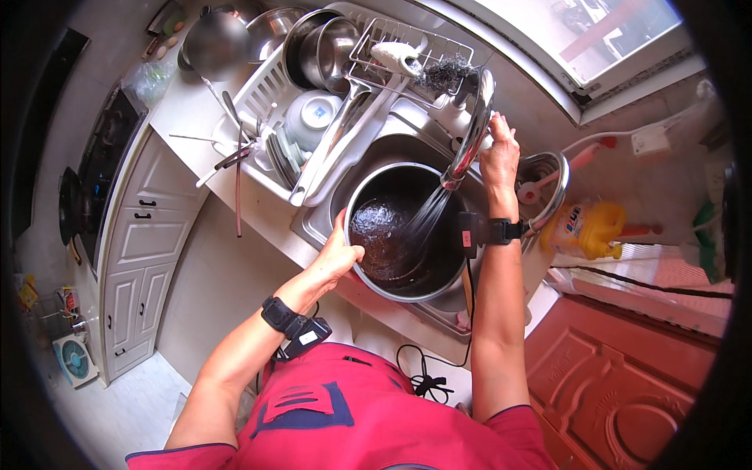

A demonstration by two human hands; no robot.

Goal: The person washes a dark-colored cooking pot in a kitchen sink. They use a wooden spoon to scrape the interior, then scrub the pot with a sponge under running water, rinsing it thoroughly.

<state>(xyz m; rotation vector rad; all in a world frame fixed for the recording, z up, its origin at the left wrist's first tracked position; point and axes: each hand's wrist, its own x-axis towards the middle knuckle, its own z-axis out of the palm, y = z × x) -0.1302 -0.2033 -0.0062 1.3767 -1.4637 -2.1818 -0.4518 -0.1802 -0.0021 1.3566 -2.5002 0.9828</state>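
Note:
My left hand (336, 254) grips the near-left rim of a dark-lined pot (435, 273), thumb on the outside. The pot sits tilted over the stainless steel sink (358, 154). Water streams in a spray from the chrome faucet (483, 111) into the pot, where shallow water ripples and foams on the left side of the bottom. My right hand (500, 155) is up beside the faucet, just right of its curved spout. Its fingers are partly hidden, and whether they hold the faucet's handle cannot be made out.
Left of the sink, a white dish rack (264, 88) holds bowls, plates and utensils. A wire basket (376, 35) with a steel wool scourer (445, 71) hangs behind the faucet. A yellow detergent bottle (587, 229) stands at right. Chopsticks (239, 194) jut over the counter edge.

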